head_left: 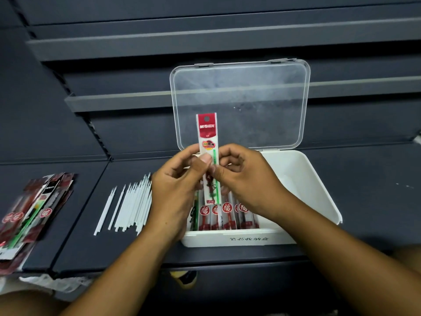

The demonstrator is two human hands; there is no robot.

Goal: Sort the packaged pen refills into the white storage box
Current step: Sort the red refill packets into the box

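**Two hands hold one refill pack upright above an open white box**

Seen from above, a person's left hand [175,192] and right hand [248,181] meet in the middle of the view. Together they pinch a narrow pen refill pack [207,131], thumbs in front and curled fingers behind. The pack stands upright, with a red header at the top and a green strip down its right side. Its lower end hangs just above the left half of the white storage box [319,192].

The box sits on a dark shelf surface [376,190], and its clear lid [241,103] is tipped up behind it. A row of packed refills [225,215] with round red labels lies side by side in the box's left half. The hands and wrists cover the far ends of these packs. The right half of the box shows only its white floor.

To the left of the box, loose thin white sticks [129,206] lie fanned out on the shelf, and the left hand hides those nearest the box. Farther left, at the edge of the view, is a loose heap of more refill packs [34,213] in red, black and green. Empty dark shelves [205,44] rise behind. Below the shelf edge there is a yellow and black shoe [184,278] and some crumpled white plastic [57,283].
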